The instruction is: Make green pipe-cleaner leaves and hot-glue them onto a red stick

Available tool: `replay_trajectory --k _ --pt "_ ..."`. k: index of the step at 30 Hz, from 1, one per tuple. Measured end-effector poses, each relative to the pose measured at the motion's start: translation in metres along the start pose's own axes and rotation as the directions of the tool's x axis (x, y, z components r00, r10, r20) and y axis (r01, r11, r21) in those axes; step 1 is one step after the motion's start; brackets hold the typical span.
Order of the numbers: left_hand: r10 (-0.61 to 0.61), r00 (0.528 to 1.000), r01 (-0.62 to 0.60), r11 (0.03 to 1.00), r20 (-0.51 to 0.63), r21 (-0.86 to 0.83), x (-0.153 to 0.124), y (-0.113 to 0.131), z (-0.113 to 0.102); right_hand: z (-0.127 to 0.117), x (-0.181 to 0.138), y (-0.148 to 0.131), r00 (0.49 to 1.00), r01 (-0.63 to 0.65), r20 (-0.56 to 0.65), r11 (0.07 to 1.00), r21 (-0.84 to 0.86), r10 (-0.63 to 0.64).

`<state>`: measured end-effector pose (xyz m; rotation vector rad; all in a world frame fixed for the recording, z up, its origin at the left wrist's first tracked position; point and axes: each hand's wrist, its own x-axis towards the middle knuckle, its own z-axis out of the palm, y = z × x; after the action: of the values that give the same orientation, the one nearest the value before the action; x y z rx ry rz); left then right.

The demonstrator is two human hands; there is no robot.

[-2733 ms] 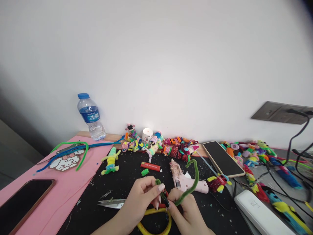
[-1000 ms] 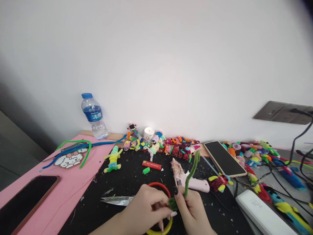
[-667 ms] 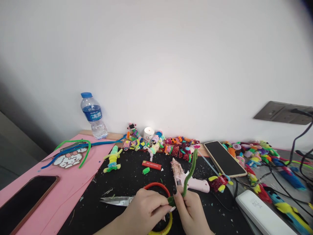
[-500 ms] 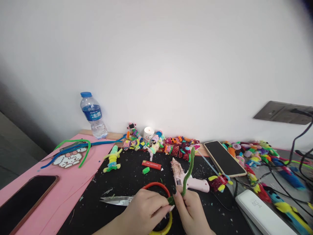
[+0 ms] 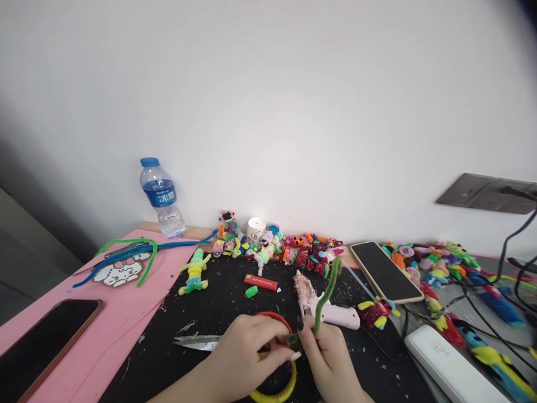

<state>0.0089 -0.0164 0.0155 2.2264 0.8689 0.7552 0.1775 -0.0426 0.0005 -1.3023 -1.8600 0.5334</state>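
Note:
A dark green pipe cleaner (image 5: 328, 294) runs between my two hands, its free end curving upward and its lower end bent. My left hand (image 5: 251, 350) pinches the lower end, partly hidden by the fingers. My right hand (image 5: 331, 355) grips the stem between thumb and fingers. Beneath my left hand lie scissors (image 5: 197, 342) with red and yellow handles, the blades pointing left. Just beyond my right hand rests a pale pink glue gun (image 5: 339, 315), its nozzle crusted with residue.
A red lighter (image 5: 260, 282) and a small green piece (image 5: 251, 291) lie on the black mat. A yellow-green pipe cleaner figure (image 5: 195, 273), a bottle (image 5: 161, 196), phones (image 5: 386, 271), a white power bank (image 5: 453, 366) and several colourful figures (image 5: 310, 257) surround it.
My left hand has shifted slightly and its fingers have moved at the pipe cleaner's lower end. The pipe cleaner's tip leans a little further right. The rest stays put.

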Motion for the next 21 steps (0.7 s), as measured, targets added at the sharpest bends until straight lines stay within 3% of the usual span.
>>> replay_trajectory --k 7,14,21 --pt "-0.049 0.999 0.049 0.996 0.004 -0.073 0.003 -0.001 -0.002 -0.007 0.004 -0.006 0.995 0.021 0.092 0.999 0.049 -0.025" --pt "-0.103 0.995 0.099 0.983 -0.018 -0.153 0.005 0.0 -0.001 -0.01 0.001 -0.005 0.998 -0.052 -0.021 0.998 -0.026 0.051" --pt "-0.008 0.999 0.002 0.986 -0.036 -0.167 0.004 -0.003 0.0 -0.004 -0.002 0.003 0.997 -0.067 -0.045 0.994 -0.09 0.063"
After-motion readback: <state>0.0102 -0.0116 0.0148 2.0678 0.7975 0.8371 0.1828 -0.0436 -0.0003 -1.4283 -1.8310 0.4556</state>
